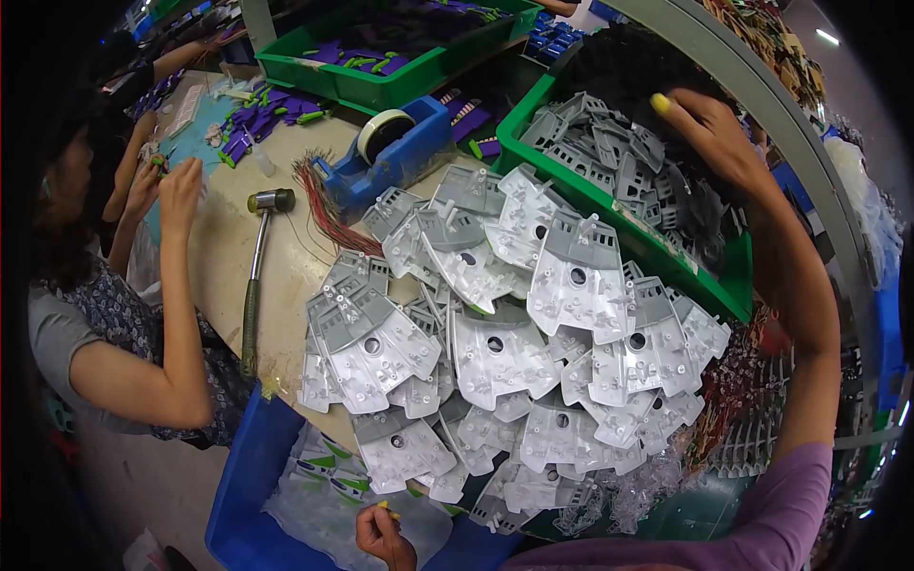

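Note:
My right hand [712,126] reaches up into a green bin [609,205] heaped with small grey plastic parts [609,152], its fingers curled among them; whether it grips one I cannot tell. My left hand [383,533] sits low at the frame's bottom edge, fingers closed, over a clear plastic bag [324,495] in a blue crate [249,476]. Between the hands lies a big pile of white-and-grey moulded plastic shells [495,333] with round holes, overlapping across the table.
A hammer [255,276] lies on the beige table left of the pile. A blue tape dispenser [395,147] and a bundle of red wires [324,205] sit behind. Another green bin [390,52] holds purple parts. A seated person [114,314] works at the left.

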Available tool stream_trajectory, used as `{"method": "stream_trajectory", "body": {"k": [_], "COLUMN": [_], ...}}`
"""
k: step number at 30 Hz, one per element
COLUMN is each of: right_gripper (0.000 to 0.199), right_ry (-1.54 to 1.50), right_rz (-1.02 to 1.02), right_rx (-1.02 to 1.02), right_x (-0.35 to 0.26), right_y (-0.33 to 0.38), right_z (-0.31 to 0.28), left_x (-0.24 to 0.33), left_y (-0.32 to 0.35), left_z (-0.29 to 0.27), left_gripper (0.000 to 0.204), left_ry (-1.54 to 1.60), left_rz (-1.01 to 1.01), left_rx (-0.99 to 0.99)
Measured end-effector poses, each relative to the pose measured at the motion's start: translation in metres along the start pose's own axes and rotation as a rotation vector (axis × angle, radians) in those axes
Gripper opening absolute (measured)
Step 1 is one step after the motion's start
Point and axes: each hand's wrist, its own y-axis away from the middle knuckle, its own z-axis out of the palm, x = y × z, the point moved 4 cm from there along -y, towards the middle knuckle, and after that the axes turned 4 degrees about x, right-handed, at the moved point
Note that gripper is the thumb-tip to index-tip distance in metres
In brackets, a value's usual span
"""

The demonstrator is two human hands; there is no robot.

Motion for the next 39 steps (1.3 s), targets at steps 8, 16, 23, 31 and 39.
{"method": "stream_trajectory", "body": {"k": [8, 16, 23, 31, 39], "right_gripper": [0.046, 0.047, 0.047, 0.048, 0.048], "right_ry": [0.555, 0.576, 0.573, 0.548, 0.551], "right_rz": [-0.592, -0.486, -0.363, -0.22, -0.084], "right_rx": [0.444, 0.391, 0.342, 0.22, 0.1], "right_x": [0.044, 0.076, 0.108, 0.121, 0.101], "right_y": [-0.119, -0.15, -0.155, -0.132, -0.087], "right_z": [0.043, 0.045, 0.051, 0.053, 0.03], "left_x": [-0.011, -0.001, 0.001, 0.005, -0.022], "left_y": [0.0, 0.011, 0.013, 0.014, 0.022], "left_z": [0.003, 0.0, 0.005, 0.005, -0.023], "left_gripper": [0.017, 0.023, 0.024, 0.028, 0.021], "left_ry": [-0.053, -0.179, -0.115, -0.161, 0.036], "left_rz": [-0.02, -0.137, -0.312, -0.308, -0.337], "left_rx": [0.035, 0.129, 0.189, 0.162, 0.186]}}
